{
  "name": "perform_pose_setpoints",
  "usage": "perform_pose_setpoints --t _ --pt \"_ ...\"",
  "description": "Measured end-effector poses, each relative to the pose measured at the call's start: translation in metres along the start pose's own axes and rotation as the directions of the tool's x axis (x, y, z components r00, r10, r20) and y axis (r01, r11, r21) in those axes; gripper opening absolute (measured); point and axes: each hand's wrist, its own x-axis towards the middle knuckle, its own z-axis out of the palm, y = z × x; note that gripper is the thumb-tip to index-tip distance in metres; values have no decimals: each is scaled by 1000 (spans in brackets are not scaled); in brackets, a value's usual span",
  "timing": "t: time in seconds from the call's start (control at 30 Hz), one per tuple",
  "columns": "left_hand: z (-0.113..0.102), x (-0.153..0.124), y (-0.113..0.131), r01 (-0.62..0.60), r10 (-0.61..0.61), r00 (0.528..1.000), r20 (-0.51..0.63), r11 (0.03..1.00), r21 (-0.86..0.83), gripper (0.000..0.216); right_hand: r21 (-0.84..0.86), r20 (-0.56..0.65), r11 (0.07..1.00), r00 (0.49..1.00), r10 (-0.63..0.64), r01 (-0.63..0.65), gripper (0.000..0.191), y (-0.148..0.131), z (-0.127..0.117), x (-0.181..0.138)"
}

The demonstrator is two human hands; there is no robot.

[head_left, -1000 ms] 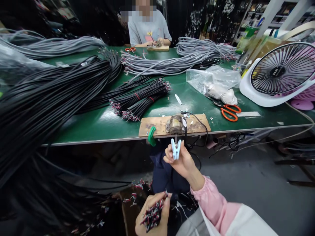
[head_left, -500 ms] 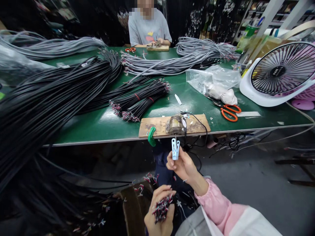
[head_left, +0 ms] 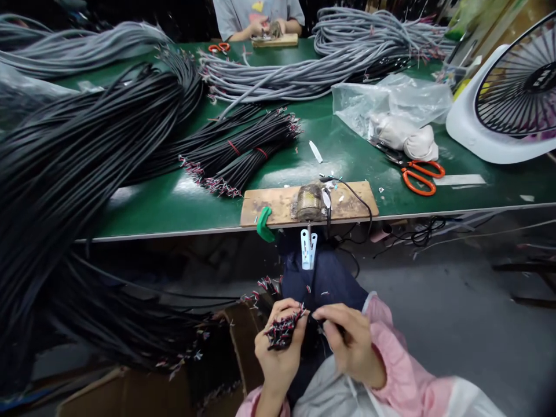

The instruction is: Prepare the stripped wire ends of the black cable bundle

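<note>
My left hand is wrapped around a bundle of black cables, whose stripped ends show red, white and black wires. Just to its right is my right hand, fingers pinched close to the bundle; what lies between the fingertips is too small and dark to make out. Beyond both hands, a light blue clothespin hangs on the shaft of a small motor. The motor is fixed to a wooden board at the table's edge, beside a green clamp.
Black cables drape off the green table's left side. Tied cable bundles, grey cables, orange-handled scissors, a plastic bag and a white fan lie or stand on it. A co-worker sits opposite. Below left is a cardboard box.
My right hand has let go of the clothespin and come down beside the cable bundle. The clothespin stays on the shaft. My left hand has risen slightly, and the view has tilted down.
</note>
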Motion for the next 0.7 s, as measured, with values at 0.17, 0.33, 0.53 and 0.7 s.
perform_pose_setpoints --t 0.17,0.33,0.53,0.7 --pt "-2 1 4 -144 144 989 21 990 -12 8 58 173 997 984 33 -44 28 20 16 19" --pt "-4 -3 11 -82 82 997 -5 993 -81 9 72 299 991 950 88 -114 26 36 21 21" --pt "-8 -6 16 36 -39 995 96 999 30 12 199 294 952 941 168 -232 24 29 17 21" --pt "-9 1 23 39 -44 992 119 998 45 14 329 291 906 941 171 -266 31 14 3 29"
